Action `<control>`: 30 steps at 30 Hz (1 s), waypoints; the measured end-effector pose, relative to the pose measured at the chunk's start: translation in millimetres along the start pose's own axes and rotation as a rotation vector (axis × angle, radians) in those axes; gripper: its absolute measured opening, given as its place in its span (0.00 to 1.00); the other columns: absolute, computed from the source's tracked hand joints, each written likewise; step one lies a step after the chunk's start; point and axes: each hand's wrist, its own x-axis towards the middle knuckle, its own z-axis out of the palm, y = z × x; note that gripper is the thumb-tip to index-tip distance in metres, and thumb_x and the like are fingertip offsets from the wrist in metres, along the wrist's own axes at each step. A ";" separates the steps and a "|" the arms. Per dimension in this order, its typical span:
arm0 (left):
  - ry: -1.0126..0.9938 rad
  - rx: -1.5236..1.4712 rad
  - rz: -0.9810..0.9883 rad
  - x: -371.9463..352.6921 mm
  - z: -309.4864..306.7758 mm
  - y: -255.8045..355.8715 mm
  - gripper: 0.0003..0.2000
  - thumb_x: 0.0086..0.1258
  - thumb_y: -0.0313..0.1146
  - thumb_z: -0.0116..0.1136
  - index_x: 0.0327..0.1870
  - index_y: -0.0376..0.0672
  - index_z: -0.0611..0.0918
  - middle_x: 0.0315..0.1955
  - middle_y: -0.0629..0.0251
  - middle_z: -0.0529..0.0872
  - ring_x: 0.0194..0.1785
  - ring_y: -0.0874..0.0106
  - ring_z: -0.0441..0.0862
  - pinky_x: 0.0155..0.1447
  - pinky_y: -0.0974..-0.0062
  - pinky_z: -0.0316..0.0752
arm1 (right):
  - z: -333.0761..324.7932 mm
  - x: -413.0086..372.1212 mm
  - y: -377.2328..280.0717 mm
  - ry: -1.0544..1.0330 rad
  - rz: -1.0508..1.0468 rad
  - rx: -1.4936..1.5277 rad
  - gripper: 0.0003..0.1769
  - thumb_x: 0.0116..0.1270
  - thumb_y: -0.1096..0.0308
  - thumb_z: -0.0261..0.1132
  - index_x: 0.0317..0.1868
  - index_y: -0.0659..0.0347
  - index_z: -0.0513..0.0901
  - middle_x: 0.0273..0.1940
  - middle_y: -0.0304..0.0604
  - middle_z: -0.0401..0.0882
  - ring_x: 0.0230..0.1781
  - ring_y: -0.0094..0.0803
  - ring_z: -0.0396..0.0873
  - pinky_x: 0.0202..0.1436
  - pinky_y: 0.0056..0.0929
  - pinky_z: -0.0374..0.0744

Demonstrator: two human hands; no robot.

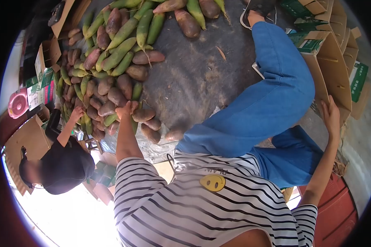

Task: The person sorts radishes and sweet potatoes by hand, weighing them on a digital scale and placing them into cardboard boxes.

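My left hand (126, 110) is at the near edge of a large pile of reddish-brown tubers (116, 97) and long green ones (119, 53). Its fingers are curled together among the tubers; what they hold, if anything, is too small to tell. Just beside it lies a brown tuber (144, 115). On the far right, my right hand (330, 114) rests against the lower edge of an open cardboard box (332, 74), its fingers stretched out and apart.
Another person (66, 164) in dark clothes reaches a hand (76, 114) to the pile's left side. More boxes (47, 55) and a pink round object (18, 103) stand at the left. Dark sheeting (193, 74) covers the ground. A red surface (332, 210) is at lower right.
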 end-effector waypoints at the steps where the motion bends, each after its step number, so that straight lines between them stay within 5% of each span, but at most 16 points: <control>1: -0.033 -0.001 -0.020 1.8 2.8 2.8 0.49 0.41 0.56 0.73 0.58 0.26 0.67 0.52 0.42 0.79 0.56 0.54 0.78 0.60 0.63 0.72 | -0.4 -0.9 1.5 0.005 -0.005 -0.007 0.18 0.70 0.63 0.58 0.53 0.68 0.72 0.39 0.61 0.78 0.40 0.55 0.78 0.43 0.37 0.74; 4: 0.016 -0.224 -0.120 -21.2 8.6 19.3 0.49 0.41 0.56 0.72 0.58 0.24 0.67 0.53 0.41 0.78 0.55 0.55 0.79 0.59 0.63 0.73 | -4.6 1.7 -2.9 -0.047 0.034 -0.006 0.19 0.70 0.63 0.59 0.53 0.69 0.73 0.39 0.61 0.79 0.41 0.54 0.78 0.43 0.37 0.74; 9: -0.214 -0.637 -0.048 -66.8 23.8 24.8 0.29 0.47 0.45 0.72 0.42 0.27 0.76 0.30 0.52 0.83 0.22 0.65 0.80 0.23 0.70 0.74 | -0.1 2.6 4.5 -0.013 0.004 0.009 0.20 0.68 0.64 0.60 0.55 0.68 0.73 0.39 0.61 0.79 0.41 0.53 0.78 0.43 0.37 0.75; 10: -0.416 -0.896 0.091 -103.9 13.4 42.4 0.18 0.53 0.38 0.68 0.35 0.34 0.76 0.22 0.59 0.80 0.11 0.73 0.69 0.13 0.75 0.60 | 1.1 0.8 8.9 0.004 0.001 0.023 0.20 0.68 0.64 0.61 0.55 0.68 0.73 0.39 0.61 0.79 0.41 0.53 0.79 0.43 0.37 0.75; 13: -0.698 -1.061 -0.153 -153.6 23.4 78.7 0.16 0.59 0.39 0.65 0.36 0.37 0.74 0.21 0.61 0.78 0.17 0.71 0.73 0.18 0.76 0.67 | -1.6 1.4 1.5 -0.035 0.074 -0.009 0.20 0.66 0.65 0.62 0.55 0.66 0.74 0.39 0.59 0.79 0.41 0.53 0.79 0.42 0.39 0.75; 14: -0.845 -1.134 -0.210 -172.8 19.7 98.7 0.16 0.60 0.40 0.65 0.37 0.38 0.74 0.21 0.61 0.77 0.18 0.71 0.74 0.19 0.76 0.68 | 2.6 1.3 3.2 0.037 -0.053 -0.027 0.20 0.65 0.65 0.63 0.54 0.65 0.74 0.40 0.58 0.80 0.41 0.53 0.79 0.42 0.40 0.75; 18: -1.174 -0.977 0.150 -231.2 15.8 163.2 0.18 0.62 0.46 0.63 0.43 0.43 0.74 0.27 0.62 0.79 0.24 0.72 0.78 0.24 0.76 0.74 | -10.0 -3.3 -8.8 0.055 -0.083 -0.030 0.15 0.64 0.64 0.62 0.48 0.61 0.73 0.38 0.56 0.79 0.42 0.55 0.77 0.43 0.47 0.75; 22: -0.873 -0.870 0.793 -330.7 -66.0 250.3 0.21 0.62 0.40 0.63 0.50 0.37 0.72 0.32 0.61 0.79 0.30 0.72 0.77 0.36 0.77 0.73 | -10.4 -0.7 -6.0 -0.046 -0.013 -0.021 0.11 0.63 0.65 0.61 0.39 0.63 0.72 0.35 0.56 0.79 0.41 0.54 0.78 0.42 0.49 0.75; 26: -0.530 -0.784 1.494 -443.6 -137.2 316.3 0.31 0.55 0.37 0.68 0.58 0.33 0.70 0.48 0.56 0.77 0.50 0.69 0.77 0.54 0.71 0.72 | -13.3 -2.2 -8.7 -0.059 -0.008 -0.023 0.11 0.63 0.66 0.61 0.38 0.65 0.72 0.34 0.55 0.80 0.41 0.52 0.78 0.42 0.47 0.76; 28: -0.690 -0.783 1.654 -504.9 -157.6 341.4 0.32 0.53 0.36 0.70 0.58 0.32 0.70 0.50 0.53 0.77 0.53 0.65 0.76 0.59 0.68 0.70 | -12.9 -3.4 -9.8 -0.039 -0.023 -0.017 0.10 0.63 0.67 0.60 0.38 0.66 0.73 0.34 0.55 0.80 0.41 0.52 0.79 0.42 0.47 0.76; 30: -0.523 -0.715 1.889 -549.2 -156.9 362.0 0.32 0.55 0.37 0.70 0.59 0.33 0.70 0.51 0.51 0.77 0.52 0.64 0.77 0.57 0.67 0.71 | -13.5 -7.3 -11.7 -0.017 -0.038 -0.013 0.10 0.63 0.67 0.60 0.37 0.66 0.73 0.34 0.55 0.80 0.40 0.51 0.79 0.42 0.46 0.76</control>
